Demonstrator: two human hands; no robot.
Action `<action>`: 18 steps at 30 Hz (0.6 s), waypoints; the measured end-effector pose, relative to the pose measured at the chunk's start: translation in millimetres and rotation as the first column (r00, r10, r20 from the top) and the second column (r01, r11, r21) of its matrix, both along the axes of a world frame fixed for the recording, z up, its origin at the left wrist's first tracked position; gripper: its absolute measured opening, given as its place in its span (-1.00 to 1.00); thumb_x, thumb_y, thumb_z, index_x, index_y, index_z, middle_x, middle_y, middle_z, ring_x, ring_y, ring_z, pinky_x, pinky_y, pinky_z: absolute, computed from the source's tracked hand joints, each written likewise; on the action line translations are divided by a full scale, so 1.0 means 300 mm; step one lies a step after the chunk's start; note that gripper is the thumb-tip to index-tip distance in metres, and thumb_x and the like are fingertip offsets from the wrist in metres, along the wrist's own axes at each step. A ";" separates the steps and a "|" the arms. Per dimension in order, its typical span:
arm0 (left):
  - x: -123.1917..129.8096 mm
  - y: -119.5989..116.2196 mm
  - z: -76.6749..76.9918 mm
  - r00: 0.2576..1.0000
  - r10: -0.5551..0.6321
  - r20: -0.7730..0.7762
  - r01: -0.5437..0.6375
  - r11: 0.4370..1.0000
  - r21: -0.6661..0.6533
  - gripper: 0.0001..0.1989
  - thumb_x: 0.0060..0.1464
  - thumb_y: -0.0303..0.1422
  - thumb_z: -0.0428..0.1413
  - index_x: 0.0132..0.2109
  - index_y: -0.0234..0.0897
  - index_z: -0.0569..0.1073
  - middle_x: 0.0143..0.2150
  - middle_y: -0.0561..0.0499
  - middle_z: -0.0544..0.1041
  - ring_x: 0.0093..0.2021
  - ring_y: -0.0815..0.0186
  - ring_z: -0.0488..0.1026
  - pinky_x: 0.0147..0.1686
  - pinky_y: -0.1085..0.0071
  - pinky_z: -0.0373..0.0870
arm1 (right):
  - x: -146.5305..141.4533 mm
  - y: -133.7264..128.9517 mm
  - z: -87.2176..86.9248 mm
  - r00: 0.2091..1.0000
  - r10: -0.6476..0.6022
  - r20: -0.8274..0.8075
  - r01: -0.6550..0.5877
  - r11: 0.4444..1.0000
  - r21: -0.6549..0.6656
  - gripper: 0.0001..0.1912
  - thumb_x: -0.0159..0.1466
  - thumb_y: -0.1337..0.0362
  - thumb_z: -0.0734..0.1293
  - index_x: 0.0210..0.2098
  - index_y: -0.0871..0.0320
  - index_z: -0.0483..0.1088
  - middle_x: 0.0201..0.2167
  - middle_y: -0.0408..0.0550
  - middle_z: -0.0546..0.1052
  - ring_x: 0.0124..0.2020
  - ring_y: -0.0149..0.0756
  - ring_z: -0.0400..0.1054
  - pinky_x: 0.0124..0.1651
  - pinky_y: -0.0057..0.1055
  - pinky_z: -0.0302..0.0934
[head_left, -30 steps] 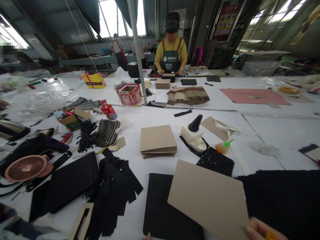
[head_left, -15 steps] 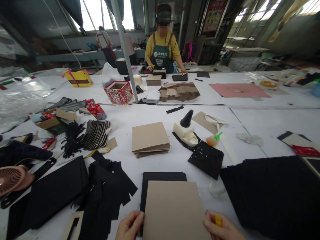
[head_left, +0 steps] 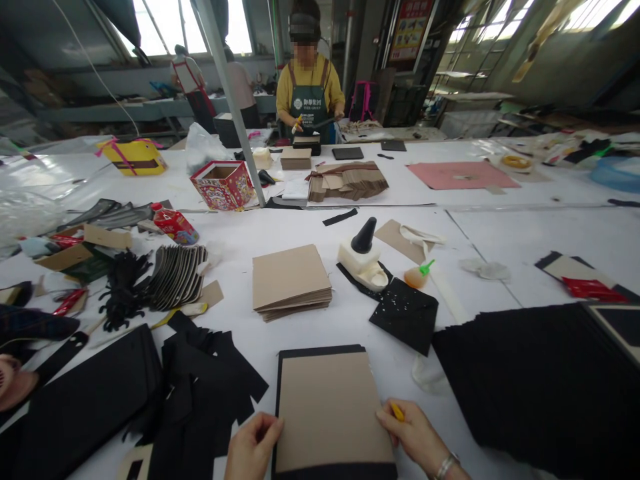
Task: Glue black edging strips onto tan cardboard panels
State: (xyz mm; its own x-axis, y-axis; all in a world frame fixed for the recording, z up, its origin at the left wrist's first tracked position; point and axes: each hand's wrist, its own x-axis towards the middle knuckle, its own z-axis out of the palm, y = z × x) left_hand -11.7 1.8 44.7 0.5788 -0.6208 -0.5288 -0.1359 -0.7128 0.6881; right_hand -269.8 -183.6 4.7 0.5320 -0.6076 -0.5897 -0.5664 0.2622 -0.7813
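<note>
A tan cardboard sheet (head_left: 327, 407) lies over a black sheet (head_left: 340, 471), whose dark border shows along the far, left and near edges. My left hand (head_left: 254, 445) pinches the cardboard's left edge between thumb and fingers. At the right edge, my right hand (head_left: 413, 430) grips the cardboard with its fingertips. A small yellow object (head_left: 397, 411) also sticks out from between the right fingers; most of it is hidden. Beyond the sheet stands a stack of tan boards (head_left: 290, 277).
A white glue bottle (head_left: 357, 257) with a black cone stands beyond, beside a speckled black piece (head_left: 406, 313). Black sheets (head_left: 540, 373) spread at right; black strips (head_left: 200, 380) lie left. Across the table, a co-worker (head_left: 310, 93) in a green apron handles a dark piece.
The cardboard has been brought down squarely over the black sheet, so a near border now shows. My right hand has shifted slightly up and left. The co-worker has lifted a dark piece.
</note>
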 end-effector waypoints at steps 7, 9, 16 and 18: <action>0.022 -0.022 -0.030 1.000 0.011 0.025 -0.012 0.999 0.040 -0.60 -0.04 -0.03 -0.01 -0.47 -0.26 0.49 -0.51 0.03 0.49 -0.40 0.25 0.37 -0.37 0.43 0.24 | 0.025 0.003 -0.022 0.995 -0.011 -0.097 0.004 0.998 -0.068 -0.67 0.09 0.02 0.19 -0.63 0.11 0.19 -0.77 -0.25 0.26 -0.65 -0.42 0.17 -0.50 -0.48 0.01; 0.023 -0.026 -0.040 1.000 0.023 0.020 -0.023 0.999 0.036 -0.61 -0.04 -0.05 -0.01 -0.48 -0.27 0.48 -0.52 0.03 0.48 -0.41 0.25 0.36 -0.38 0.42 0.23 | 0.028 0.004 -0.025 0.993 -0.004 -0.115 -0.005 0.997 -0.079 -0.66 0.10 0.01 0.18 -0.64 0.11 0.19 -0.76 -0.23 0.28 -0.64 -0.41 0.18 -0.49 -0.47 0.02; 0.027 -0.027 -0.057 0.998 0.057 -0.005 -0.057 0.998 0.009 -0.63 -0.04 -0.08 0.00 -0.50 -0.29 0.45 -0.53 0.01 0.45 -0.42 0.26 0.33 -0.40 0.41 0.21 | 0.028 0.003 -0.039 0.991 -0.011 -0.131 0.001 0.997 -0.075 -0.62 0.09 -0.04 0.17 -0.65 0.11 0.18 -0.77 -0.21 0.28 -0.63 -0.39 0.18 -0.48 -0.45 0.03; 0.027 -0.029 -0.059 0.998 0.062 -0.003 -0.062 0.998 0.015 -0.64 -0.06 -0.08 0.00 -0.51 -0.29 0.43 -0.54 0.01 0.44 -0.43 0.26 0.32 -0.40 0.41 0.21 | 0.028 0.000 -0.042 0.989 -0.009 -0.147 -0.003 0.997 -0.083 -0.62 0.09 -0.04 0.18 -0.64 0.11 0.19 -0.77 -0.20 0.29 -0.63 -0.37 0.19 -0.48 -0.45 0.04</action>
